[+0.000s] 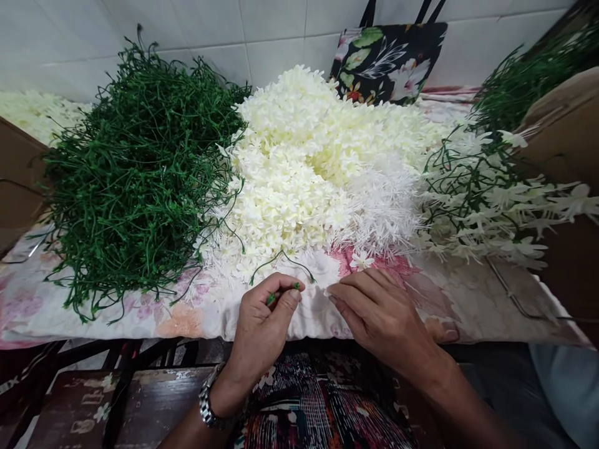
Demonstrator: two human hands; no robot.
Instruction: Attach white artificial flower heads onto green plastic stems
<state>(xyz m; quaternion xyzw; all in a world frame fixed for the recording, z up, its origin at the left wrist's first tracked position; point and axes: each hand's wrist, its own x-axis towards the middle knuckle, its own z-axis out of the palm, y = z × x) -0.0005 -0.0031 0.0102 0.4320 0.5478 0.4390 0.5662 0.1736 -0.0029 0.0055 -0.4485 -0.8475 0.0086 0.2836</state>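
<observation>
Green stem (296, 286): pinched between thumb and curled fingers of the left hand (262, 319), just above the near part of the floral cloth (213, 315) on the counter, with green tips showing at the grip. Right hand (381, 307): near the left but apart from it, with thumb and fingers drawn together; cannot tell whether clenched on anything. Just beyond the hands, on the cloth: loose forked stem (281, 252), and to its right, single white blossom (362, 260). Farther back, from left to right: tangled pile of green stems (145, 168); heap of cream-white blossoms (299, 168); cluster of fine white filaments (384, 209); white flowers on green stalks (486, 206), beside cardboard (568, 143). At the rear, against the tiled wall (276, 59): dark flower-printed bag (390, 65). On the left wrist: metal watch (206, 399).
</observation>
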